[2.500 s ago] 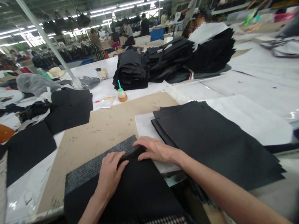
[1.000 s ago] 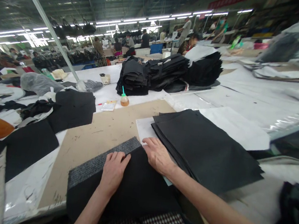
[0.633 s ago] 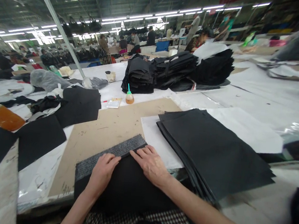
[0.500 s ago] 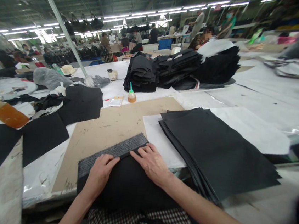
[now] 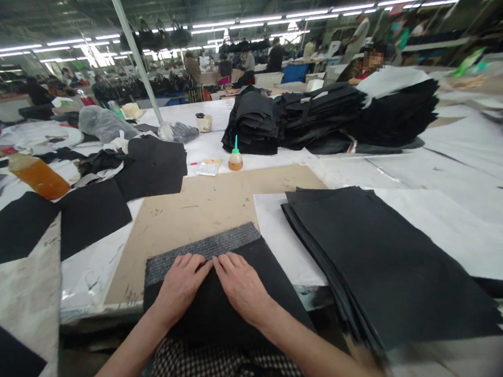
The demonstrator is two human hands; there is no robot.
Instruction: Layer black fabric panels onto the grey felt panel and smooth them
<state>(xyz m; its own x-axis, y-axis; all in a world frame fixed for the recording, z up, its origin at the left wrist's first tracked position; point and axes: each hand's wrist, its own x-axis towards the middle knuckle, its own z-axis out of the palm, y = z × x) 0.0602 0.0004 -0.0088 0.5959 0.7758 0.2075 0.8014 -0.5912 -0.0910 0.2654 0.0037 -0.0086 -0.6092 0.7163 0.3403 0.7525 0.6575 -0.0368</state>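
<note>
A black sheet [image 5: 263, 291], fabric-like, lies at the table's front edge over a grey ribbed piece, whose strip [image 5: 210, 243] shows along its far side. My left hand [image 5: 183, 280] is closed, fingers bent over the sheet's far edge where it meets the grey strip. Right beside it, my right hand [image 5: 239, 283] grips the same edge, its fingertips and thumb almost touching the left thumb. The fingertips hide that bit of the edge. Beneath both lies a beige board [image 5: 158, 221].
A stack of black sheets [image 5: 387, 263] lies to the right, overhanging the front edge. Farther back stand a small glue bottle [image 5: 235, 161] and bundled black pieces [image 5: 322, 115]. On the left are an orange-brown bottle [image 5: 39, 177] and loose black sheets [image 5: 95, 217]. Several people work beyond.
My right hand has slid left along the sheet's edge until it meets my left hand. The right part of that edge, lifted before, now lies flat. The view has shifted slightly.
</note>
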